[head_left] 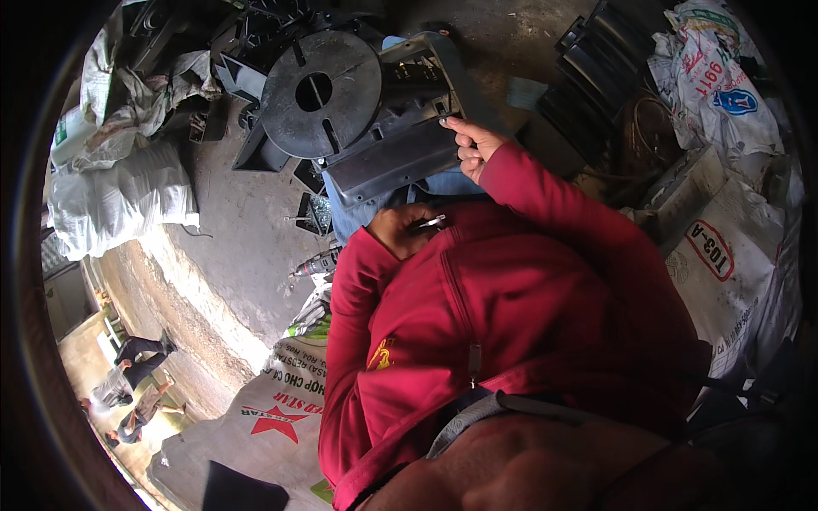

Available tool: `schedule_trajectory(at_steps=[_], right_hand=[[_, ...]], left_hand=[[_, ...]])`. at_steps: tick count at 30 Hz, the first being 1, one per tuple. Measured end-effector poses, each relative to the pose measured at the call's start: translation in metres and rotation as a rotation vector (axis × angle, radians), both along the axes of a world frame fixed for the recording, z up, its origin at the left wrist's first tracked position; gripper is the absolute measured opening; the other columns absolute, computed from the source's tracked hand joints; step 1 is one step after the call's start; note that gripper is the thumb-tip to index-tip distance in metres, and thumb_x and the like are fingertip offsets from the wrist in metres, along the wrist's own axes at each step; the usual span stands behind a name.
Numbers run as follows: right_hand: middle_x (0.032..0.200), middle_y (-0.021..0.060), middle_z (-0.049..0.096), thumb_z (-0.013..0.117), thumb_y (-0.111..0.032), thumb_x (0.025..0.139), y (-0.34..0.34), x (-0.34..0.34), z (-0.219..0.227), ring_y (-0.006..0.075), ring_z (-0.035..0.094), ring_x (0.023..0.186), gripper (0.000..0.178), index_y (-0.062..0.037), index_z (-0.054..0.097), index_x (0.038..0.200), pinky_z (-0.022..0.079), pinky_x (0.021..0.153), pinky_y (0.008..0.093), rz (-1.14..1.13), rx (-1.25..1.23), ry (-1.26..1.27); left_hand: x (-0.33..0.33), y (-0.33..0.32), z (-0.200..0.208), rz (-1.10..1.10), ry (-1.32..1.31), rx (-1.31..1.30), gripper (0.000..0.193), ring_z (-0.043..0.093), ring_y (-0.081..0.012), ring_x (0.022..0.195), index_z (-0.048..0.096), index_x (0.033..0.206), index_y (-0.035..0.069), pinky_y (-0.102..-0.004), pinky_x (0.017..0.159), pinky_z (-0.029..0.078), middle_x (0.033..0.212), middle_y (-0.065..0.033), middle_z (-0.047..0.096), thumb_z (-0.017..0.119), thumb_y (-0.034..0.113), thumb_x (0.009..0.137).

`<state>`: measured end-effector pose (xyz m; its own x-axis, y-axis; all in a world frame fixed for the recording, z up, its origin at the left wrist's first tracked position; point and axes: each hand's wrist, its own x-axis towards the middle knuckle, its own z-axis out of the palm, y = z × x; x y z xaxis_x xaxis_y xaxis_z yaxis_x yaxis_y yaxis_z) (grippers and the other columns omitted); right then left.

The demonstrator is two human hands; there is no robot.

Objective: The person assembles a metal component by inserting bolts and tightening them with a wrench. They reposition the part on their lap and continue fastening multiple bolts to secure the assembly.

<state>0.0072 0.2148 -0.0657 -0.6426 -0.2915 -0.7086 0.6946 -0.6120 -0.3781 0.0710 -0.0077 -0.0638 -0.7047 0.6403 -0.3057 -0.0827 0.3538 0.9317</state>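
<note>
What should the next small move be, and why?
Perhaps the right hand should press gently on the black plastic part, since its fingers are at that part's right side, while the left hand holds a small pale object.

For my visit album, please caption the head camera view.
Right hand at a black panel, left hand holding a small pale object by the red jacket.

Grey floor [247,247] under a drill [319,263] and a small black tray [304,206]
</note>
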Motion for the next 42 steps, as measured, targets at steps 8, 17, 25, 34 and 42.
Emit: schedule_trajectory(at_steps=[8, 17, 25, 34, 42], right_hand=[[0.061, -0.0082, 0.042, 0.065, -0.024, 0.087, -0.016, -0.001, -0.007, -0.0002, 0.032, 0.045, 0.018, -0.0095, 0.059, 0.095, 0.026, 0.04, 0.0156, -0.095, -0.026, 0.015], [0.055, -0.006, 0.041, 0.062, -0.022, 0.087, -0.011, 0.001, -0.015, 0.0029, 0.031, 0.041, 0.013, -0.0101, 0.059, 0.09, 0.023, 0.036, 0.0173, -0.149, -0.235, 0.103], [0.055, -0.0066, 0.038, 0.064, -0.031, 0.087, -0.012, -0.001, -0.002, 0.0023, 0.029, 0.042, 0.022, -0.0118, 0.054, 0.091, 0.021, 0.035, 0.0172, -0.151, -0.204, 0.074], [0.056, -0.0074, 0.038, 0.066, -0.03, 0.086, -0.012, -0.002, -0.008, 0.0012, 0.029, 0.043, 0.019, -0.0165, 0.053, 0.086, 0.021, 0.036, 0.0164, -0.166, -0.222, 0.105], [0.057, -0.0077, 0.039, 0.072, -0.034, 0.08, -0.014, -0.004, -0.009, 0.0016, 0.029, 0.043, 0.027, -0.0157, 0.053, 0.082, 0.023, 0.036, 0.0182, -0.17, -0.127, 0.101]], left_hand=[[0.002, -0.002, 0.0, -0.02, -0.002, 0.055, 0.023, 0.065, -0.0146, 0.085, 0.065, 0.101, 0.006, -0.0271, 0.077, 0.05, 0.092, -0.0069, 0.068, 0.064, 0.006, 0.077], [-0.002, -0.002, -0.004, 0.021, -0.108, 0.103, 0.022, 0.063, -0.0124, 0.086, 0.065, 0.101, 0.005, -0.0256, 0.078, 0.049, 0.091, -0.0043, 0.067, 0.065, 0.007, 0.079], [-0.018, -0.007, 0.013, 0.382, -0.091, 0.221, 0.017, 0.062, -0.0131, 0.081, 0.062, 0.1, 0.001, -0.0241, 0.073, 0.048, 0.093, -0.0068, 0.065, 0.065, 0.002, 0.083], [-0.063, 0.044, 0.045, 0.584, 0.984, -0.101, 0.023, 0.066, -0.0144, 0.074, 0.066, 0.094, 0.004, -0.0256, 0.067, 0.051, 0.088, -0.0071, 0.07, 0.076, 0.004, 0.073], [-0.082, 0.062, 0.027, 0.539, 1.262, -0.289, 0.028, 0.067, -0.0207, 0.067, 0.066, 0.098, 0.011, -0.0292, 0.055, 0.05, 0.083, -0.0067, 0.068, 0.077, 0.008, 0.072]])
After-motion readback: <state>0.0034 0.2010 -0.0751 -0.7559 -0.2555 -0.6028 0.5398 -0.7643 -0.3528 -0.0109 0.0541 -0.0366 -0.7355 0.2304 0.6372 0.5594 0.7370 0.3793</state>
